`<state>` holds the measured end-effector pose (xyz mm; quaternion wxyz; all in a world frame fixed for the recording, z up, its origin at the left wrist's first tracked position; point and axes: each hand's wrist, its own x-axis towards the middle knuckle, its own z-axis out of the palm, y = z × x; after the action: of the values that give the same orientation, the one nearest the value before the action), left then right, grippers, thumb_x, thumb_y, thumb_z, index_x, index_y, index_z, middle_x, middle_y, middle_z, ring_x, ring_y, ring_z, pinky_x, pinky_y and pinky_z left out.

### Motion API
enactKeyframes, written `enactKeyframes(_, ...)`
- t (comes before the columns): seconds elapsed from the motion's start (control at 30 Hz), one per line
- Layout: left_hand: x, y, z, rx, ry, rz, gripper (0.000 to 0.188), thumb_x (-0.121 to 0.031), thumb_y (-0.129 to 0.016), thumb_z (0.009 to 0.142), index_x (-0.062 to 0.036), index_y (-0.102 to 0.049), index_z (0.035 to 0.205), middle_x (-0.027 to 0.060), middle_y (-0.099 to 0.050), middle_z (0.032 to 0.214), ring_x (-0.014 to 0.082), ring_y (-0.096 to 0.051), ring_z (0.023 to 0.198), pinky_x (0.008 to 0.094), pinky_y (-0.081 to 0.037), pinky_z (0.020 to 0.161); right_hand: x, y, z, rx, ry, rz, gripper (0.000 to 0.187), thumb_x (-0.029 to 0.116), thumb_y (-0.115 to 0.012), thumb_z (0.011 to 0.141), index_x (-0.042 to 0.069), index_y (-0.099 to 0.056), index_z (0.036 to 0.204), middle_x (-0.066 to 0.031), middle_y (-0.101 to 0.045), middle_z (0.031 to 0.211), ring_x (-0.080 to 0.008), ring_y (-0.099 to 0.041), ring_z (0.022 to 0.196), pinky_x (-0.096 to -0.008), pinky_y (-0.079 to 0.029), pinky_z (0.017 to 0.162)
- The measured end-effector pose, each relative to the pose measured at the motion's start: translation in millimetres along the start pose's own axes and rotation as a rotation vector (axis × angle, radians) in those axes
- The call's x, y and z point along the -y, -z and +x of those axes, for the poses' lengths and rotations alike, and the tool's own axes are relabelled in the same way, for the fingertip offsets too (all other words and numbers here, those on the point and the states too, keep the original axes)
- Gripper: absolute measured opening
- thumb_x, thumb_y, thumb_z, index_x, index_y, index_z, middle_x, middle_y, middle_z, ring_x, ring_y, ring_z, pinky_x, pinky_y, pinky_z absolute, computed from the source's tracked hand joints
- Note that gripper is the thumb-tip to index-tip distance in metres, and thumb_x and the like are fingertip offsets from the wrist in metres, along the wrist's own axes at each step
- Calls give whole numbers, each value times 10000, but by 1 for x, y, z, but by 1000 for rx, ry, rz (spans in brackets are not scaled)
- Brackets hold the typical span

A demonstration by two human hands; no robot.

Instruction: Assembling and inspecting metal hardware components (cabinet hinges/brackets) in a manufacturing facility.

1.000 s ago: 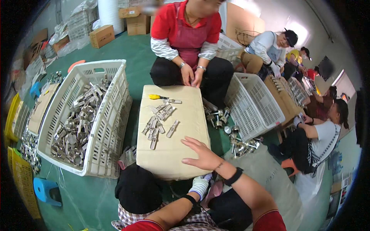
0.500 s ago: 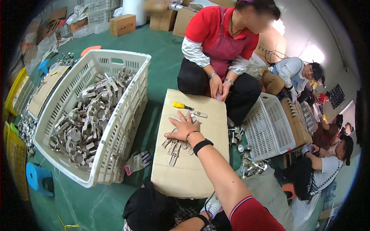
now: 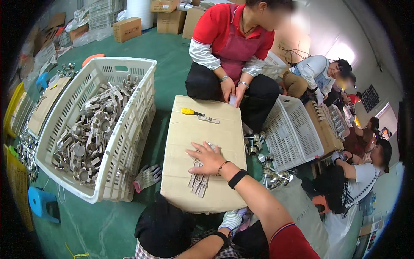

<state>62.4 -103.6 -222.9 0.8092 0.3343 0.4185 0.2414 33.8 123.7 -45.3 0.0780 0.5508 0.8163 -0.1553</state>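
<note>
My right hand (image 3: 208, 160) lies palm down over the cardboard-topped surface (image 3: 181, 129), fingers spread apart. Under and beside it is a small cluster of flat silver metal pieces (image 3: 199, 186), long and narrow with slots; the palm hides some of them. One similar metal piece (image 3: 209, 119) lies alone farther up the board, beside a yellow-handled tool (image 3: 189, 112) whose kind I cannot make out. My left hand is out of view.
A white crate (image 3: 152, 69) heaped with metal parts (image 3: 92, 129) stands left, a striped glove (image 3: 148, 178) beside it. Opposite sits a person in a red shirt (image 3: 215, 28). A person in a black cap (image 3: 164, 226) is close at the bottom. White crates (image 3: 293, 134) stand right.
My right hand has drawn the cluster of metal pieces nearer to me, away from the single piece and the yellow-handled tool. The whole view has shifted slightly.
</note>
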Motion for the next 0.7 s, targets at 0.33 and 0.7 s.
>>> enactKeyframes(0.33, -20, -12, -13, 40, 246, -294, 291, -214, -503, 881, -24, -566, 1090, 108, -611, 1028, 217, -585, 853, 322, -455, 767, -112, -7, 72, -338, -349, 170, 504, 226, -459, 870, 117, -316, 1341, -82, -302, 1408, -245, -295, 1290, -459, -265, 1037)
enactKeyframes(0.7, -25, -14, -23, 78, 227, -322, 224, -142, -473, 903, -23, -536, 1081, 74, -617, 925, 178, -604, 753, 315, -523, 599, -105, -23, 62, -451, -289, 104, 145, 114, -517, 788, 90, -584, 913, -119, -565, 968, -296, -508, 976, -389, -446, 827)
